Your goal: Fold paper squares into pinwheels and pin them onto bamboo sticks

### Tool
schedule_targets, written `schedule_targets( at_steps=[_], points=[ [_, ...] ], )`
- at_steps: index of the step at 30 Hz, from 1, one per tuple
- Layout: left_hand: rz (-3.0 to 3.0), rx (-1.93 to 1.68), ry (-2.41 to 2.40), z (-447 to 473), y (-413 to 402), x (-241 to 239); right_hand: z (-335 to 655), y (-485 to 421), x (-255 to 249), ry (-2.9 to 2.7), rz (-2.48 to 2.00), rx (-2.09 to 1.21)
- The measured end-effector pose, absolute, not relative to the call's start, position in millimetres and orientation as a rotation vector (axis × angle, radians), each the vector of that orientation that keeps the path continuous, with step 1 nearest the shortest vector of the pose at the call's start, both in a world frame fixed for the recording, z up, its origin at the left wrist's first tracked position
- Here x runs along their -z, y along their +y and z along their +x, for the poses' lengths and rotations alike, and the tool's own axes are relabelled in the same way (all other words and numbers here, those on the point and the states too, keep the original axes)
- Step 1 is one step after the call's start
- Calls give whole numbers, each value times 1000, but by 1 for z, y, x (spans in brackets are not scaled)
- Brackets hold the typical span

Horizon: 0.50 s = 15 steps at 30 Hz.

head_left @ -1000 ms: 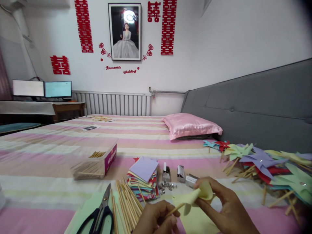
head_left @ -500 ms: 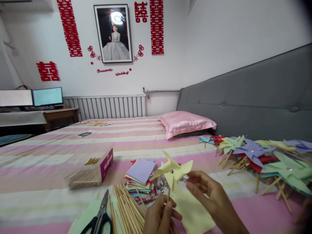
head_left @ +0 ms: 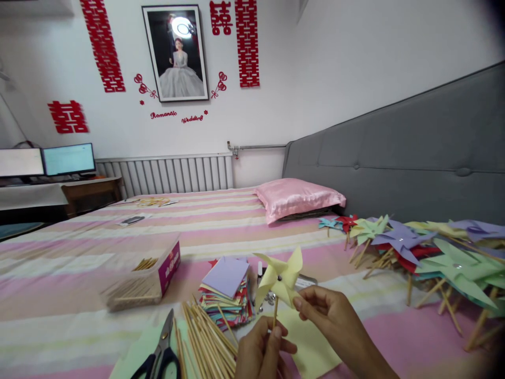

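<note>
A pale yellow paper pinwheel [head_left: 280, 276] stands upright on a thin wooden stick over the striped bed. My left hand [head_left: 262, 350] is closed round the lower end of that stick. My right hand [head_left: 327, 316] pinches the edge of a lower blade of the pinwheel with thumb and fingers. Below the hands lies a pale yellow paper sheet [head_left: 311, 342].
A stack of coloured paper squares [head_left: 226, 289], loose wooden sticks [head_left: 205, 342], scissors [head_left: 160, 355] and a box of sticks [head_left: 142, 279] lie left of my hands. Finished pinwheels [head_left: 426, 252] pile up at right by the grey headboard [head_left: 394, 152]. A pink pillow [head_left: 298, 197] lies behind.
The folded yellow paper became an upright pinwheel held on its stick. My right hand moved from the folds to a blade's edge, and the view shifted rightward.
</note>
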State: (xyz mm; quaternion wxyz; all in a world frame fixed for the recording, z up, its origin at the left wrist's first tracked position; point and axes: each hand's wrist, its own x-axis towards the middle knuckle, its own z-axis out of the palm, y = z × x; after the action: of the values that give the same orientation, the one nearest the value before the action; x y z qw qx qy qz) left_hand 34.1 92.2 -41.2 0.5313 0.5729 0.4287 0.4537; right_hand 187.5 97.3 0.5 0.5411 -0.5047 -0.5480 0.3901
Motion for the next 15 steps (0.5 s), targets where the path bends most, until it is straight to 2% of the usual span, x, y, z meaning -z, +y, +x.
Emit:
schedule_targets(
  at_steps=[8,15],
  points=[
    [1202,-1306,1147,28,92,27,180,97,-2,-1148,-1147,-958],
    [1130,-1568,1300,16,90,16,131,81,27,-1451,-1135,-1171]
  ],
)
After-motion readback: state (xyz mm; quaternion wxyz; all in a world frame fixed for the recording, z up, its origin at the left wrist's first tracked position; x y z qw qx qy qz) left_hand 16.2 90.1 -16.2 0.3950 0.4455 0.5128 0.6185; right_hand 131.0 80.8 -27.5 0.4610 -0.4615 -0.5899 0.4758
